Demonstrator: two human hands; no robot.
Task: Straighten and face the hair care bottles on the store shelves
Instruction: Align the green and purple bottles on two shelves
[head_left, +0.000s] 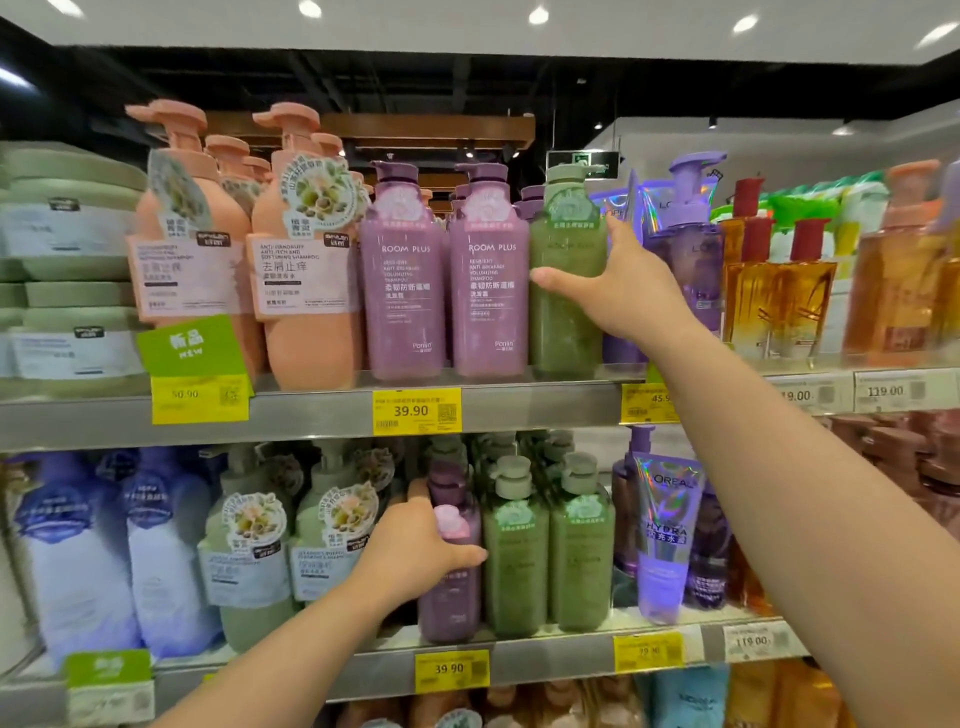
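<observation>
Upper shelf front row: two peach bottles (306, 249), two purple ROOM PLUS bottles (402, 275), one green bottle (563, 291). Lower shelf: two green bottles (514, 551) (front row only), one L'Oreal tube (665, 535). Two hands (623, 280).

"room plus" on purple bottles (402, 275), "39.90" on yellow tag (416, 411)

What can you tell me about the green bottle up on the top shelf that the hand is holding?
The green bottle is tall, with a matching green pump top and a round green sticker near its neck. It looks like smooth plastic, and its label text is too blurred to read. It stands upright on the upper shelf, close beside a purple Room Plus bottle on its left. The right hand grips it around the middle, thumb across the front.
</observation>
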